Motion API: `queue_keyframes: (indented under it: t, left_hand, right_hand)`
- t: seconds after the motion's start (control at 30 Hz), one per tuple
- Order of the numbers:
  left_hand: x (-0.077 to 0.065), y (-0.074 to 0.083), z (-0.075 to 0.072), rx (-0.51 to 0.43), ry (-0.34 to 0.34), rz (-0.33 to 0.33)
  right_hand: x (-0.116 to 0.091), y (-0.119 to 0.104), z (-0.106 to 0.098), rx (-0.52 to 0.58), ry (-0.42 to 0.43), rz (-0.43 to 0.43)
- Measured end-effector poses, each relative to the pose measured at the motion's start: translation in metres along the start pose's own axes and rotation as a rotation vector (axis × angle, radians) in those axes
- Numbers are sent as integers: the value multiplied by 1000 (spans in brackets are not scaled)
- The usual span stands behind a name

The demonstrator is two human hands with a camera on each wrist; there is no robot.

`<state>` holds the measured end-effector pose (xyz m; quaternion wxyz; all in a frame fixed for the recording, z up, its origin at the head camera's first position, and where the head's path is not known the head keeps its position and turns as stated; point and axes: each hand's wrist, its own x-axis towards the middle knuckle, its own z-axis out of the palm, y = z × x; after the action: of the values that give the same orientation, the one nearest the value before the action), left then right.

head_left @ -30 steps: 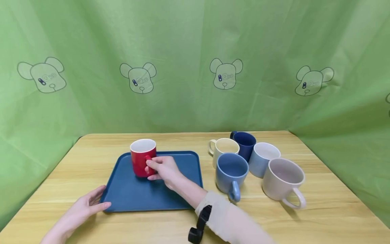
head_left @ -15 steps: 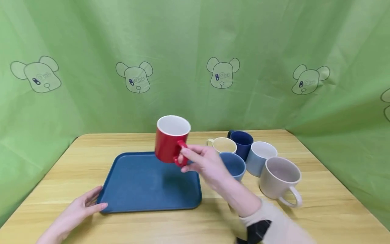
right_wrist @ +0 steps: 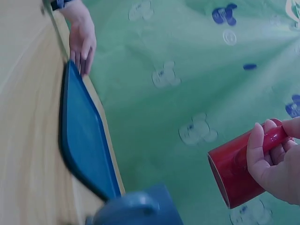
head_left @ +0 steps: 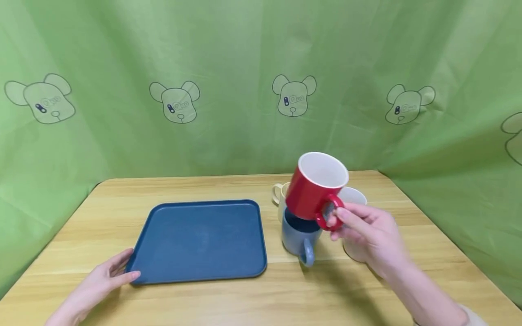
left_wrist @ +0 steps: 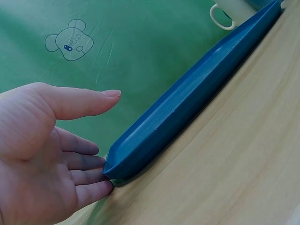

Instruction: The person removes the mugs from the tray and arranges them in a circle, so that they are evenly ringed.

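Observation:
My right hand [head_left: 373, 235] pinches the handle of a red mug [head_left: 306, 194] with a white inside. The mug hangs in the air, tilted, over the blue mug [head_left: 295, 235] and partly hides the cups behind it. In the right wrist view, thumb and fingers close on the red mug [right_wrist: 236, 171] at its handle. My left hand [head_left: 95, 283] is at the near left corner of a dark blue tray [head_left: 200, 242]. In the left wrist view its fingertips touch the tray's corner [left_wrist: 126, 161], the thumb held apart.
A cream mug [head_left: 277, 194] stands behind the blue mug. The light blue and white cup [head_left: 352, 195] and a pale mug [head_left: 354, 250] are partly hidden by my right hand and the red mug. A green curtain [head_left: 232, 90] hangs behind the wooden table [head_left: 195, 303].
My right hand has lifted the red mug off the tray and carried it right, over the other mugs. My left hand stays at the tray's corner. The head view has shifted slightly.

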<state>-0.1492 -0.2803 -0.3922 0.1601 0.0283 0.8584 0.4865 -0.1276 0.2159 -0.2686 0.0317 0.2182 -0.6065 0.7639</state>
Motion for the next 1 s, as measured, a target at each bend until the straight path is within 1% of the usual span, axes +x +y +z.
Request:
queue_keyframes:
  t: [0.1,0.27,0.47,0.5,0.63,0.73,0.87,1.0]
  left_hand:
    - [0,-1,0,-11,-3,-7]
    - [1,-2,0,-14,-7,-11]
    - [1,0,-1,-34,-19,-34]
    - [1,0,-1,-36,-21,-32]
    - [0,0,-1,-32,-23,-28]
    - [0,0,0,-16,-18,-22]
    - [1,1,-1,-6,-14,-22]
    - [0,2,-1,-13,-19,-25]
  right_hand:
    - [-14,-1,-17,-14,46,-6]
    - [-37,-1,-38,-45,81,0]
    - [-64,4,-56,-117,97,67]
    - [-68,5,-58,-129,97,88]
    - [-78,15,-61,-107,87,120]
    - [-85,23,-61,-93,110,140]
    - [-93,33,-58,-156,177,188]
    - [-95,41,-57,-235,203,234]
